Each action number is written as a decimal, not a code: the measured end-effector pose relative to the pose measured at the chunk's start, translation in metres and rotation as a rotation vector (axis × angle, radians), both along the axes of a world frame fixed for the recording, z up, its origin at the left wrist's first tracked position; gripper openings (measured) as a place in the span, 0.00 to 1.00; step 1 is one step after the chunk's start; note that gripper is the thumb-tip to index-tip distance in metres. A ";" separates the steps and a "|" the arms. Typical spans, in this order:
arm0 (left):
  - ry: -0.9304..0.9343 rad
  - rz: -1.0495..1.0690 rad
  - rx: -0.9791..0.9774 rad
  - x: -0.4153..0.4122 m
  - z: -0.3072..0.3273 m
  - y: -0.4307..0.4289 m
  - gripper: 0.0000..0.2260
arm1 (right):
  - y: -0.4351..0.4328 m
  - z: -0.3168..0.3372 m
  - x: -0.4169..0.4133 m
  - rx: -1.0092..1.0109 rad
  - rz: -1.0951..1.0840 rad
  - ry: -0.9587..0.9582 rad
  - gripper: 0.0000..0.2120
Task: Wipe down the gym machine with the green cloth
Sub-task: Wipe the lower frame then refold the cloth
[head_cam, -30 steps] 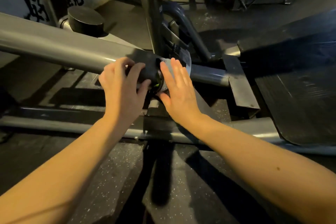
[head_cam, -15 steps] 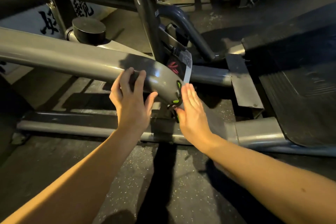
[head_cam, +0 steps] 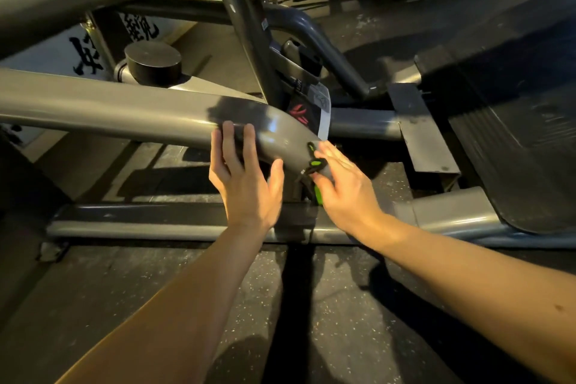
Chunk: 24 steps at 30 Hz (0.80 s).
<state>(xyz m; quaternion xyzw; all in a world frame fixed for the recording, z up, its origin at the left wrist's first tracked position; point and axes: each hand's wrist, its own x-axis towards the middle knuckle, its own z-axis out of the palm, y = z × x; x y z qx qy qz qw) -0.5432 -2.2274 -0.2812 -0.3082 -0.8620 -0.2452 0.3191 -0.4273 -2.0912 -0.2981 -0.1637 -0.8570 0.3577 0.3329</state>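
Head view, one entry.

- Item: grey painted steel tube of the gym machine (head_cam: 124, 109). Its long axis runs from the left edge rightward, then bends down at an elbow.
- Item: green cloth with black patches (head_cam: 315, 163). It sits on the elbow and is mostly hidden under my fingers. The visible strip points down along the bend.
- My left hand (head_cam: 246, 184): fingers straight and apart, laid over the tube just left of the elbow, gripping nothing.
- My right hand (head_cam: 346, 190): fingers flat, pressing the cloth to the elbow. I cannot tell whether the thumb pinches it.
- Step, as I judge it: wiping the elbow.
- Next: slide the cloth along the tube's length under steady pressure, left hand bracing.
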 end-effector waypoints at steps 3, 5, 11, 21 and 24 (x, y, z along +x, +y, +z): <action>0.040 -0.006 -0.010 -0.004 -0.004 -0.001 0.35 | -0.004 0.005 -0.005 0.047 0.067 0.041 0.25; 0.063 -0.016 -0.005 -0.006 -0.005 -0.001 0.35 | 0.007 -0.015 0.007 0.051 0.053 0.011 0.25; 0.048 -0.027 0.026 -0.005 -0.008 0.003 0.35 | 0.012 -0.032 0.020 -0.133 -0.129 -0.154 0.24; 0.056 -0.058 0.056 -0.009 -0.012 0.005 0.34 | 0.018 -0.026 -0.025 0.117 0.118 -0.038 0.35; 0.057 -0.044 0.075 -0.005 -0.012 0.006 0.33 | 0.026 -0.053 -0.018 0.013 0.068 -0.004 0.31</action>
